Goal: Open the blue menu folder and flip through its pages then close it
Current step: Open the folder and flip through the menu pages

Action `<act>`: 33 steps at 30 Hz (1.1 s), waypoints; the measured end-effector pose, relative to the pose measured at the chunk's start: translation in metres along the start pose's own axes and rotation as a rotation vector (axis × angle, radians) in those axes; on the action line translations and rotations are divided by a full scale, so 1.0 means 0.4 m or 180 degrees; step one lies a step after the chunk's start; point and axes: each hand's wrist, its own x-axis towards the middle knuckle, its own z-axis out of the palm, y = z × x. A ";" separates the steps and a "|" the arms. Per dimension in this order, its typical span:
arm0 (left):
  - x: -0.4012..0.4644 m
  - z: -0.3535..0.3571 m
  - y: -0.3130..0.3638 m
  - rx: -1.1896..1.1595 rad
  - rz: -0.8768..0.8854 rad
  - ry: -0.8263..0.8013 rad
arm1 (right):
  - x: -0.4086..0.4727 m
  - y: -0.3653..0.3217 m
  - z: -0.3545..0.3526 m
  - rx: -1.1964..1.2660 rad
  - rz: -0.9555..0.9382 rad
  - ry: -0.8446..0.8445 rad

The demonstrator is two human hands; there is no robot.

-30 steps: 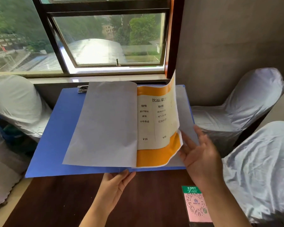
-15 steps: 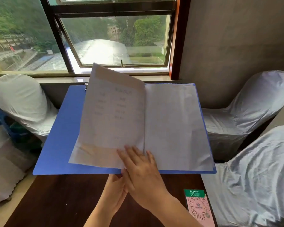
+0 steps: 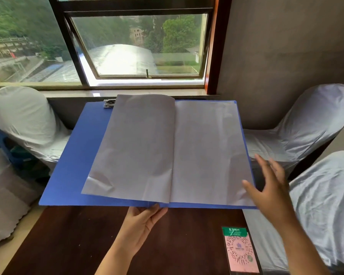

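Observation:
The blue menu folder (image 3: pixel 77 155) is held open above the dark table, its two halves spread flat. Blank grey-white pages (image 3: pixel 167 147) lie on both sides of the spine; a metal clip (image 3: pixel 109 103) shows at the top left. My left hand (image 3: pixel 142 221) grips the folder's bottom edge at the spine, thumb on top. My right hand (image 3: pixel 270 187) hovers with fingers spread at the lower right corner of the right page, its thumb touching the page edge.
A dark wooden table (image 3: pixel 77 239) lies below the folder, with a pink and green QR-code card (image 3: pixel 239 251) at its right edge. White-covered chairs stand at left (image 3: pixel 26 124), right (image 3: pixel 310 124) and near right (image 3: pixel 326 205). A window (image 3: pixel 139 46) is behind.
The orange menu page was turned from right to left and now lies flat on the left stack. My right hand moved from the middle bottom back to the right page's lower corner.

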 end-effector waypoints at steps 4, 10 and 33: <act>0.010 -0.004 0.003 -0.0031 -0.0040 0.0069 | 0.006 0.055 -0.067 0.1428 0.0580 -0.1201; 0.015 -0.004 0.006 -0.0063 -0.0027 0.0047 | 0.002 0.073 -0.084 0.1400 0.0375 -0.1289; 0.012 -0.028 0.008 -0.0003 0.0108 -0.0078 | 0.002 0.007 -0.020 0.0563 -0.0428 -0.0043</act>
